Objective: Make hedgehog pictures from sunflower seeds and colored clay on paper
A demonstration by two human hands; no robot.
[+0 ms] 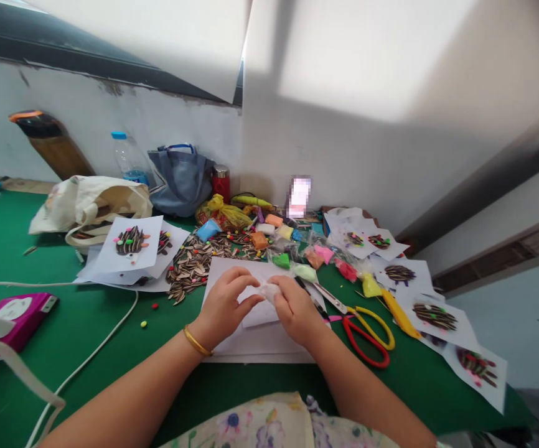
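Note:
Over the white sheets of paper (232, 348), my two hands meet at a small plastic packet (269, 290) with something white in it, perhaps clay. My right hand (297, 309) is closed on the packet, thumb and fingers pressed to it. The curved thumb and forefinger of my left hand (226, 302) grip its left end. Part of the packet is hidden by the fingers. Just right of my right hand lie scissors with red and yellow handles (367, 333) and a black pen (314, 297), partly covered by the hand.
Striped sunflower seeds (190, 264) lie behind my left hand. Colourful clay packets (304, 272) spread behind the paper. Seed-picture cards (129, 242) are stacked left, more cards (437, 317) right. A yellow cutter (399, 313), white cable (111, 333), phone (299, 196) and bags (183, 177) surround the workspace.

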